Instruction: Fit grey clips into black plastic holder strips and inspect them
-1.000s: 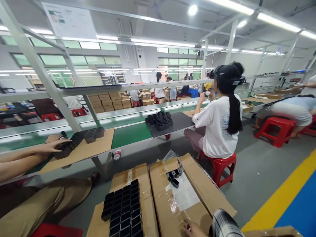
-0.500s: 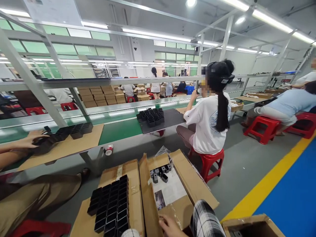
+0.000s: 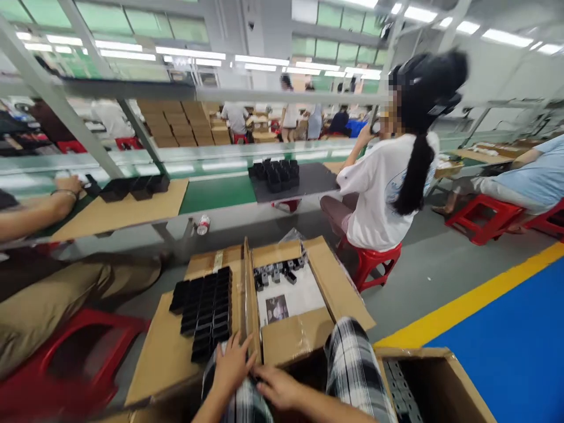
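A: While the hands are held close together, how is each grip set?
B: By the left hand [image 3: 232, 364], fingers spread, a plaid knee [image 3: 247, 405] is partly covered, nothing seen held; whether anything is held by the half-curled right hand [image 3: 278, 385] cannot be told.
A: And the black cups [image 3: 203, 308]?
B: They are set in rows on the left carton [image 3: 152, 343]; loose dark pieces [image 3: 288, 277] are strewn in the open carton [image 3: 296, 338].

Left hand [image 3: 232, 365]: palm down, fingers spread and directed forward. Right hand [image 3: 279, 386]: just beside it, fingers directed left. Both bare forearms [image 3: 330, 405] extend from the lower edge of view.
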Demonstrator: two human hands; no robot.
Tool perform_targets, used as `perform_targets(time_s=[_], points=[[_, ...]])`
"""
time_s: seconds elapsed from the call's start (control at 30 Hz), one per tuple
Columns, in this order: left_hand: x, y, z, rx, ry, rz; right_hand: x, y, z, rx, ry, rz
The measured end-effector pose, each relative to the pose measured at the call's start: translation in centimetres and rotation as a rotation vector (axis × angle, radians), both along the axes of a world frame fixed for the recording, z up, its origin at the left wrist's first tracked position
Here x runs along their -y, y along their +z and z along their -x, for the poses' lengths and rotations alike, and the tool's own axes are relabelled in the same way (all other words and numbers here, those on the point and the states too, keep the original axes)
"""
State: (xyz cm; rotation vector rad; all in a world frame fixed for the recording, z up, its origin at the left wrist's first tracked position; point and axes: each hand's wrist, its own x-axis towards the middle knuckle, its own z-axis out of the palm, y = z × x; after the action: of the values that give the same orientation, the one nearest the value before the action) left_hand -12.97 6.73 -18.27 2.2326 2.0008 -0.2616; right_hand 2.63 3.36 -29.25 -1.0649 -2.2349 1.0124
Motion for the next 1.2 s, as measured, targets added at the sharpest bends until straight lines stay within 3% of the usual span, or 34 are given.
perform_targets(time_s=[0.13,0.27,0.43,0.53,0.73,0.87,0.97,1.2], points=[[-1.2,-1.0,0.1,0.075,0.012,0.116,0.0,-1.5,-1.6,-0.074,0.041,0.221],[-1.6,-2.2,0.0,0.139,0.036,0.155,-2.1,-3.0,-3.9,-0.098,-0.111,0.324],[-2.2,-2.7,0.0,0.220,0.061,0.157,-7.0,-4.4,-8.0,-0.020,-0.426,0.324],[-2.4,-2.9,0.1,0.258,0.070,0.165,-11.4,-4.7,-9.3,0.062,-0.525,0.283],[-2.4,-2.5,0.0,0.286,0.078,0.193,-21.8,-3.6,-5.7,0.241,-0.499,0.206],[-2.3,-2.2,0.1,0.290,0.084,0.204,-26.3,-3.1,-2.4,0.381,-0.475,0.187],[-2.3,-2.3,0.2,0.299,0.086,0.205,-27.5,-3.2,-0.7,0.478,-0.462,0.184],[-2.1,-2.9,0.1,0.317,0.092,0.191,-27.1,-3.7,2.1,0.588,-0.368,0.175]])
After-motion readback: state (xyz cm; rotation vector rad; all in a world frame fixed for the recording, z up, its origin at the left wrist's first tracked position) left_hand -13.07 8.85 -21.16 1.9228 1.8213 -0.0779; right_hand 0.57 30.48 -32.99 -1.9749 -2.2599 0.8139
